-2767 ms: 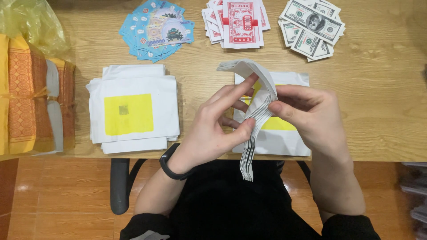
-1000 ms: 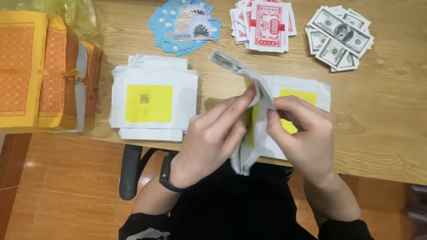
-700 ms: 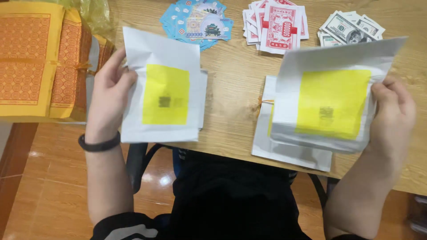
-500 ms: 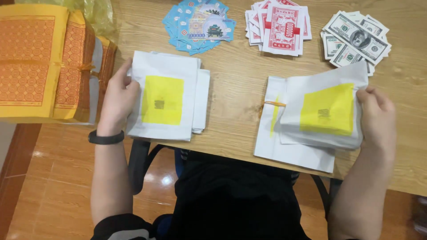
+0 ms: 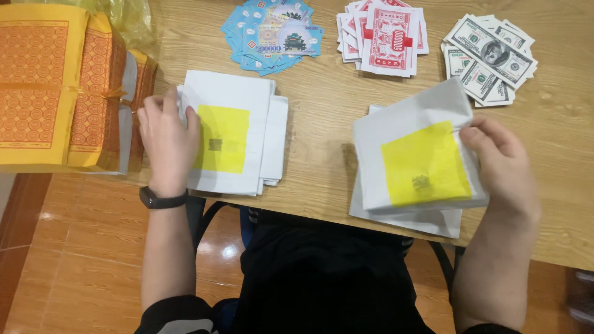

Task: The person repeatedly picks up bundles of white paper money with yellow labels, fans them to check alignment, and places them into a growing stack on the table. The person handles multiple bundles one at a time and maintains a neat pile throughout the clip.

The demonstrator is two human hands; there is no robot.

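On the wooden table our right hand, fingers pinched on a white sheet bundle, has lowered it from chest height onto the right stack. Our left hand now lies flat, fingers spread, on the left stack. Both stacks overhang the near edge; bare wood lies between them.

Probably a home, wooden table, glossy tiled floor
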